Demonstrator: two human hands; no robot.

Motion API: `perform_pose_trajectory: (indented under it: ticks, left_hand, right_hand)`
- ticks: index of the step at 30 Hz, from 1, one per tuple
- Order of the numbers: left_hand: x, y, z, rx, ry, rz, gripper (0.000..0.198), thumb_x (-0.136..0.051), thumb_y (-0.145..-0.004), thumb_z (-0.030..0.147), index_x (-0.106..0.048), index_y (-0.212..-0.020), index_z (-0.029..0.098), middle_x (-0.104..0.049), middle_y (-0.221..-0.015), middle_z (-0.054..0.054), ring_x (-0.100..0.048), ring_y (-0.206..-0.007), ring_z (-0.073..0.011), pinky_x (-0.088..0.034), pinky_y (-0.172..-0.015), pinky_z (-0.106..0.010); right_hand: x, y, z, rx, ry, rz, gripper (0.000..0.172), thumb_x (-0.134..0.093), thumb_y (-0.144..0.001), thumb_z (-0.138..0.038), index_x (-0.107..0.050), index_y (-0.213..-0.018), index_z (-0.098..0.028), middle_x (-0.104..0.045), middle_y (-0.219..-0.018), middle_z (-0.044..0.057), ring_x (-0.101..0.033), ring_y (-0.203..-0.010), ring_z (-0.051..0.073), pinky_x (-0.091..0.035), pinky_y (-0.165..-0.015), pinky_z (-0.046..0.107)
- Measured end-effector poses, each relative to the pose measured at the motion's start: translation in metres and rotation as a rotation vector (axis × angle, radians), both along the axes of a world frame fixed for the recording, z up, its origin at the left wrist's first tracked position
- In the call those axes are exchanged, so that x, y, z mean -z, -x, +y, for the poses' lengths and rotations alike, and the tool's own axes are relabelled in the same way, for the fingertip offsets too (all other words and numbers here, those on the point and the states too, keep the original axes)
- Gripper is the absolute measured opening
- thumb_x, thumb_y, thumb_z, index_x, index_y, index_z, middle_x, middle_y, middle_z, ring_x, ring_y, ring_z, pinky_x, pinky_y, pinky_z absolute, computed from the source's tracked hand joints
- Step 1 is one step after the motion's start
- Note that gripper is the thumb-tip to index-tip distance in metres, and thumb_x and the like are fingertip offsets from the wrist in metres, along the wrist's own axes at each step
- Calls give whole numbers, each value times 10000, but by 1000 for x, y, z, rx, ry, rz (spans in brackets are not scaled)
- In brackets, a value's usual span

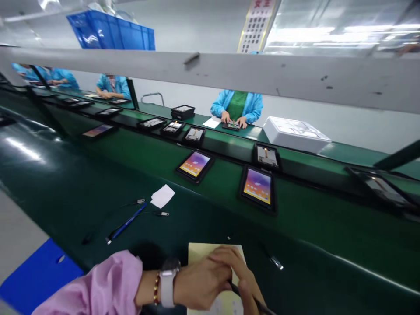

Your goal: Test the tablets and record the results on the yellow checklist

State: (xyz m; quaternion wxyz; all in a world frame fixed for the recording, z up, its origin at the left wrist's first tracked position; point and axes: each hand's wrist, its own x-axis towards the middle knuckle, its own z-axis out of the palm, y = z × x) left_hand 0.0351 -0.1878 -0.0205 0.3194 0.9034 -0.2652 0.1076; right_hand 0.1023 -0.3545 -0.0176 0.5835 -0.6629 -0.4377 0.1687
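At the bottom of the head view my left hand [201, 280], with a watch and a bead bracelet at the wrist, has its fingers curled in. My right hand [244, 275] comes from the lower right, its fingers lying across the left ones. A thin black cord- or pen-like thing [233, 288] runs from the left fingertips past the right thumb; its exact kind is unclear. Both hands are closed around it, just above a pale yellow sheet [197, 250] on the green table. Part of the grip is hidden by the fingers.
Left lie a blue pen [129, 220], thin cables with metal ends [164, 214] and white paper [162, 195]. Another cable end [276, 263] lies right. Beyond, lit tablets [258, 186], [194, 164] and opened units [194, 134] line the belt. A co-worker [236, 107] sits opposite, under a beam [229, 74].
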Motion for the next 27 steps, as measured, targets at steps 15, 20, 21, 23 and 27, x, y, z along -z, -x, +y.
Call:
perform_pose_trajectory:
  ticks: [15,20,21,23,27]
  left_hand:
    - [28,54,66,-879,-304,222,284,-592,-963,259,-628,-1210,124,-607,-1214,-136,-565,-1134,-299,-474,-1016,-479]
    - [42,7,31,-711,-307,388,389,-739,-866,265,-668,-1165,27,-651,-1168,-232,-569,-1188,-393,-460,-1038,-571]
    - [44,5,30,-674,-299,404,329,-706,-883,208,-669,-1156,27,-651,-1170,-230,-559,-1215,-385,-425,-1075,-581]
    - [43,6,32,-620,-263,424,279,-663,-889,121,-657,-1156,41,-636,-1214,-208,-507,-1294,-364,-343,-1140,-598]
    - [19,8,53,-586,-36,450,189,-657,-894,129,-629,-1080,110,-655,-995,-63,-638,-987,-225,-528,-925,-436]
  right_hand:
    - [-96,-28,161,163,-66,-815,200,-483,-1033,-241,-654,-934,-208,-698,-885,45,-662,-837,235,-550,-754,364]
    - [-222,-30,214,325,-180,-1139,228,-440,-1045,-168,-630,-1171,-150,-643,-1163,125,-555,-1139,266,-460,-1040,423]
    - [-247,-41,217,378,-170,-1198,259,-412,-1049,-154,-618,-1205,-130,-619,-1201,148,-525,-1178,285,-430,-1070,453]
    - [-289,-70,221,473,-114,-1300,331,-390,-1022,-90,-566,-1302,-77,-557,-1293,208,-461,-1245,344,-401,-1075,530]
    - [-329,-131,229,482,79,-1484,255,-464,-948,-10,-631,-1137,-39,-605,-1133,216,-551,-1081,337,-512,-889,478]
